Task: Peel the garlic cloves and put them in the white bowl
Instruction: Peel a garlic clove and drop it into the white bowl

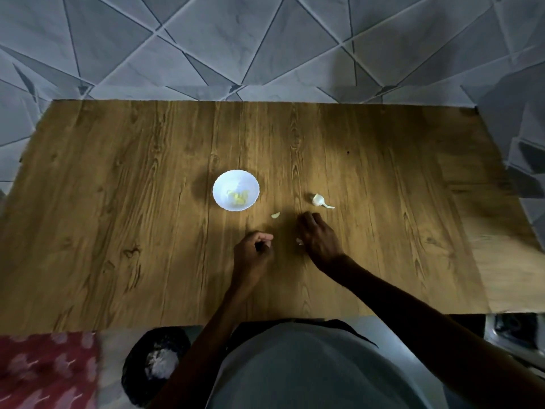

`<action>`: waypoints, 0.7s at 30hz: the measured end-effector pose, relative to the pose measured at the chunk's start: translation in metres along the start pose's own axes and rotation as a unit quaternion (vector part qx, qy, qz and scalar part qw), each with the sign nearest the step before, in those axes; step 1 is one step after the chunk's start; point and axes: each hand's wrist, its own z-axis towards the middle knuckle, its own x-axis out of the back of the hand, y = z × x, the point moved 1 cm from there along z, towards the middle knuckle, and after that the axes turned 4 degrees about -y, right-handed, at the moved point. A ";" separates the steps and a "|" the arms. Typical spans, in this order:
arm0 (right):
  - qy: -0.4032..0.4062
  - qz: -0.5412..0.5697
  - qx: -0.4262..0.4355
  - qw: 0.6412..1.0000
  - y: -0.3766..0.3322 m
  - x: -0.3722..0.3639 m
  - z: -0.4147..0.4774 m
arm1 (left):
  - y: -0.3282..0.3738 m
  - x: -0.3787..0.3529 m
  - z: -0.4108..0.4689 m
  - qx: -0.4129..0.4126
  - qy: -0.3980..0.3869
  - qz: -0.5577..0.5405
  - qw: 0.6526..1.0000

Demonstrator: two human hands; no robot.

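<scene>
Mid-frame, below the white bowl (218, 184), my left hand (255, 246) curled, contents unclear; my right hand (317, 236) seemingly pinched a white garlic bit (299, 241).

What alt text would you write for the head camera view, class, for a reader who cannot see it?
Two hands are low over a wooden table, the left hand with fingers curled, the right hand beside a pale scrap. Beyond them are a white bowl holding peeled garlic, a loose clove and an unpeeled garlic piece.
</scene>
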 end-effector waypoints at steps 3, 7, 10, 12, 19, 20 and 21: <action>0.000 -0.001 0.039 0.999 -0.004 0.000 -0.030 | -0.001 0.001 -0.001 0.010 0.000 -0.002 1.000; 0.029 0.057 -0.079 0.995 0.008 -0.001 -0.037 | -0.004 0.004 0.001 -0.014 -0.023 0.018 0.999; 0.041 0.064 -0.094 0.993 -0.005 -0.004 -0.042 | -0.003 0.002 0.003 -0.011 -0.037 0.019 0.999; 0.050 0.063 -0.080 0.994 -0.018 -0.007 -0.045 | -0.001 0.001 0.004 -0.004 -0.042 0.013 0.999; 0.092 0.044 0.083 0.991 -0.006 -0.013 -0.041 | -0.001 -0.002 0.006 0.008 -0.084 0.001 0.996; 0.090 0.036 0.094 0.991 -0.004 -0.010 -0.038 | -0.001 -0.002 0.007 0.016 -0.089 -0.011 0.996; 0.090 0.020 0.100 0.991 -0.002 -0.007 -0.033 | 0.000 -0.003 0.007 0.028 -0.092 -0.029 0.995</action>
